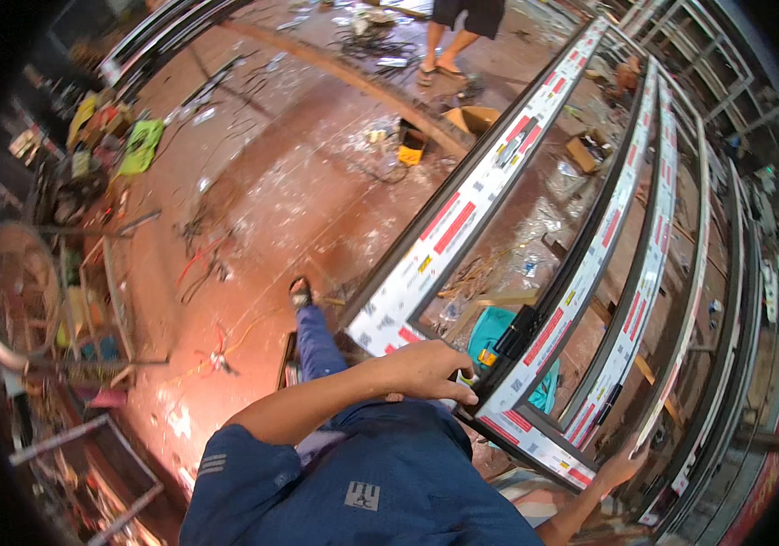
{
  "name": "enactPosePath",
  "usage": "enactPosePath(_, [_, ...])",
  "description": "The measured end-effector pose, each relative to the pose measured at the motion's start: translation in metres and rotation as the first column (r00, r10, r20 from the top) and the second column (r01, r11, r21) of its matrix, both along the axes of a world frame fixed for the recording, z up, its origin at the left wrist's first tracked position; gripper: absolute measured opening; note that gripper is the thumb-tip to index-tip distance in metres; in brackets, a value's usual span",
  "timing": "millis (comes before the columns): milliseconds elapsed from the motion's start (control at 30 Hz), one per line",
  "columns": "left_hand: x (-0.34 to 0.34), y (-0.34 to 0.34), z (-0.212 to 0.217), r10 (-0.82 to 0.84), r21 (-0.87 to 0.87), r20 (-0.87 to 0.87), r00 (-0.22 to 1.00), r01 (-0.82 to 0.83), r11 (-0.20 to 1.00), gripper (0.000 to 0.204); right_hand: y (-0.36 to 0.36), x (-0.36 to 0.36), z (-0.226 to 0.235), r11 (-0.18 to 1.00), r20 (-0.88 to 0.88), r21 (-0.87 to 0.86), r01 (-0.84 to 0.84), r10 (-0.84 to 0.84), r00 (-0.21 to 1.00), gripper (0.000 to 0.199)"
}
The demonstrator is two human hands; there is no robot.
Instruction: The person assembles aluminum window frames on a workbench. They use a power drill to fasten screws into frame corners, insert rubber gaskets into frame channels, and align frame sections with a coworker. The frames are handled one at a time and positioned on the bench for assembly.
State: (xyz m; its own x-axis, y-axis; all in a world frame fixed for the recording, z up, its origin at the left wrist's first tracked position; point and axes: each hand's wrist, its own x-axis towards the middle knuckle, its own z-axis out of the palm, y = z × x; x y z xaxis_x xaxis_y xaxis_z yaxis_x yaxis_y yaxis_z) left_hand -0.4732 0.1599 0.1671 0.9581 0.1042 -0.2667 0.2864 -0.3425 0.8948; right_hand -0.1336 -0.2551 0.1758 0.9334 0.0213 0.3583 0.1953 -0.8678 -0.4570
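Large metal frames with black edges and white film with red patches lean side by side on my right. My left hand is closed near the lower corner of the nearest frame, thumb and forefinger together around something small that I cannot make out. Just beyond it, a black hardware piece with a yellow part sits on the second frame. Lower right, my right hand curls around the near end of a thin, pale frame bar; some of its fingers are hidden.
A teal bag shows behind the frames. Across the reddish floor lie a long brown beam, a yellow-black box and loose cables. A round fan-like guard stands left. Another person's legs are at the far side.
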Motion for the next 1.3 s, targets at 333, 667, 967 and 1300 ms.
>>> enactPosePath(333, [-0.206,0.283,-0.091,0.427,-0.172,-0.03,0.904,-0.425,0.889,0.051,0.377,-0.224,-0.001,0.849,0.09,0.295,-0.439,0.432,0.897,0.012])
enactPosePath(667, [-0.422,0.394,-0.111,0.693,0.218,-0.135,0.709,-0.661,0.718,0.045,0.553,-0.219,-0.041,0.847,0.002,0.352,-0.399,0.425,0.905,0.028])
enactPosePath(967, [-0.382,0.401,-0.105,0.477,0.245,-0.214,0.852,-0.426,0.871,0.054,0.628,-0.104,-0.089,0.957,-0.007,0.168,-0.238,0.242,0.97,0.048])
enactPosePath(1300, [-0.298,0.49,-0.09,0.391,0.392,-0.423,0.817,-0.225,0.892,0.065,0.68,-0.041,-0.078,0.976,-0.139,-0.111,-0.189,0.173,0.975,0.037])
